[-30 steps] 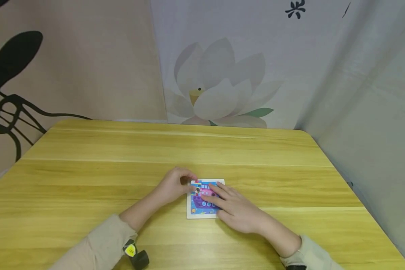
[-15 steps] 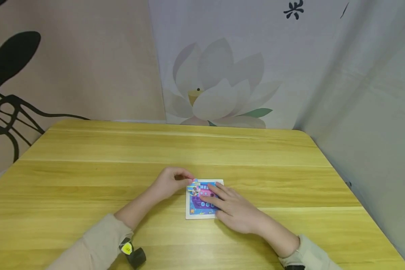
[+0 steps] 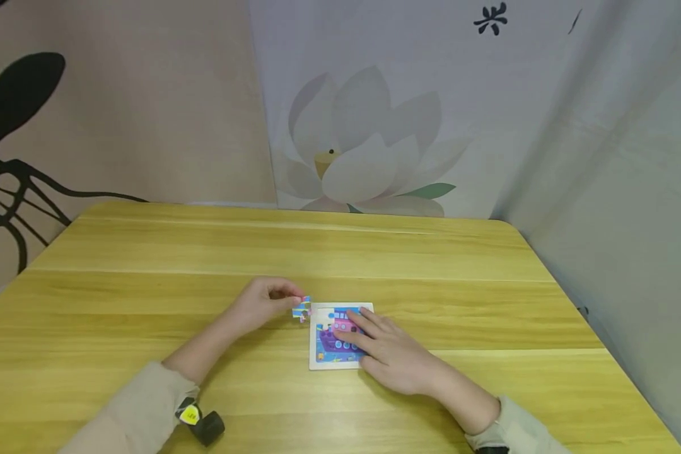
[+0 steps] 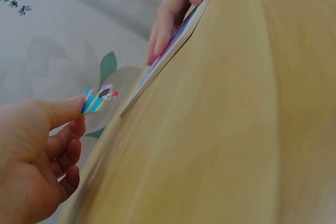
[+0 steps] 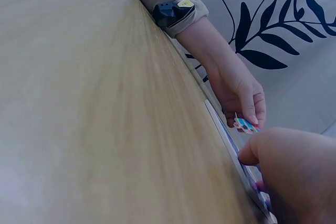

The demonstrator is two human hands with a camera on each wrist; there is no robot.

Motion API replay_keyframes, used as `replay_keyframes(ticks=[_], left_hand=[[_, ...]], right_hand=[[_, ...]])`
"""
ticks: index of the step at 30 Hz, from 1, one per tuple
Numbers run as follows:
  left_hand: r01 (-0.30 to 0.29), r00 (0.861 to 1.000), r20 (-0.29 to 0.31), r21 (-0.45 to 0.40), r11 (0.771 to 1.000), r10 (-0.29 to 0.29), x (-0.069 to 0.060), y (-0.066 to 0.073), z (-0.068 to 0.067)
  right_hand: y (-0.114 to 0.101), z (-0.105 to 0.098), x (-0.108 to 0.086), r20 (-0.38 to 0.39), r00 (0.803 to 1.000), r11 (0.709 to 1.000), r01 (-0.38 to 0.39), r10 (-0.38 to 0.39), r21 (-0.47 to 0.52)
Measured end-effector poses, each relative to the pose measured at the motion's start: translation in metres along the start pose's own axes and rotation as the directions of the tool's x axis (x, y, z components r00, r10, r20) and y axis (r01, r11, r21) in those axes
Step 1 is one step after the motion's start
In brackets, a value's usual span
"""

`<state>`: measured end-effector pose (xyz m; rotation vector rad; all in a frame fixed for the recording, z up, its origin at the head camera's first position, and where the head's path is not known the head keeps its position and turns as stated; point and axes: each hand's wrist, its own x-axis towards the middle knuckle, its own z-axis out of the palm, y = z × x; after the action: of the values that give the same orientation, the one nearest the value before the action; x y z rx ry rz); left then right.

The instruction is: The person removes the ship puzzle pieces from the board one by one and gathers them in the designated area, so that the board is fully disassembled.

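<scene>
A small square puzzle board [image 3: 340, 365] with a white frame and a purple and pink picture lies on the table. Its top left corner shows a pale bare patch. Just left of that corner, my left hand [image 3: 261, 306] pinches a blue, yellow and pink puzzle piece [image 3: 301, 309] between thumb and fingertips; the left wrist view shows the piece [image 4: 98, 99] held off the table. My right hand [image 3: 397, 353] rests with spread fingers over the right side of the board, hiding part of the picture.
The wooden table [image 3: 340, 252] extends around the board on all sides. Behind it hangs a pale curtain [image 3: 204, 113] with a printed lotus and black leaf shapes. A small black device [image 3: 207, 429] is strapped at my left wrist.
My left hand has lifted the corner piece out of the board and carried it left, uncovering the pale patch. My right hand has stayed on the board.
</scene>
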<state>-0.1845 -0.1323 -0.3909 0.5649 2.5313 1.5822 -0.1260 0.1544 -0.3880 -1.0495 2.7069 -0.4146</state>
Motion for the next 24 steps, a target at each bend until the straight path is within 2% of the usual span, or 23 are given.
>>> replay_keyframes(ticks=[6, 14, 24], left_hand=[[-0.020, 1.000, -0.003, 0.009, 1.000, 0.020, -0.007, -0.007, -0.018], [-0.009, 1.000, -0.011, 0.028, 1.000, 0.010, -0.015, -0.016, -0.039], [0.036, 0.999, 0.034, 0.053, 0.998, -0.038, -0.025, -0.027, -0.063]], right_hand=[[0.000, 0.000, 0.000, -0.015, 1.000, 1.000, 0.015, -0.015, -0.003], [0.001, 0.001, 0.000, -0.005, 1.000, 1.000, 0.007, -0.007, 0.002], [0.002, 0.001, 0.000, 0.002, 1.000, 1.000, 0.006, -0.006, 0.000]])
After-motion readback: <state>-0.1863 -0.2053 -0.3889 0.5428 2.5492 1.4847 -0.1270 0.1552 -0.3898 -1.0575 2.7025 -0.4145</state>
